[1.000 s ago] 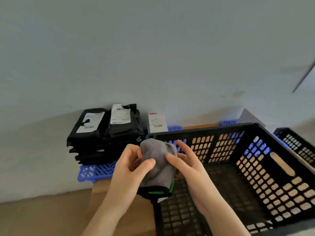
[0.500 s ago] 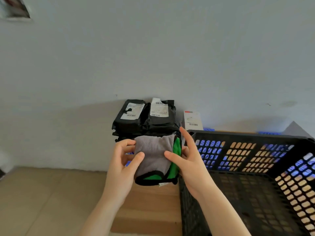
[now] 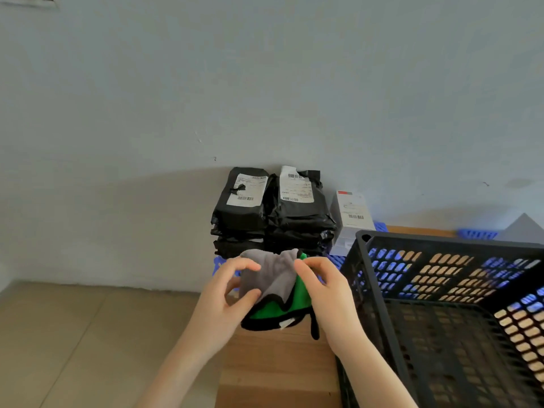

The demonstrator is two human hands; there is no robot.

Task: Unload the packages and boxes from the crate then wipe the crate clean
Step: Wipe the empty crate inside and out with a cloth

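Between my hands hangs a cloth [image 3: 269, 279], grey on one side, green on the other, with a black hem. My left hand [image 3: 226, 298] pinches its left edge and my right hand [image 3: 326, 290] pinches its upper right corner, just left of the black plastic crate [image 3: 441, 242]. The crate's lattice floor shows nothing inside it. Behind the cloth, two stacks of black packages [image 3: 270, 213] with white labels stand against the wall, a white box [image 3: 351, 219] beside them.
The crate sits on a wooden table [image 3: 276, 369], its left edge near my left forearm. Blue plastic pallet pieces [image 3: 477, 233] lie under and behind the packages. Beige floor tiles [image 3: 73, 343] spread to the left, and a grey wall rises behind everything.
The cloth is spread wider, with more of its green side showing. My right hand has shifted from its side to its upper right corner. The view has swung a little further left.
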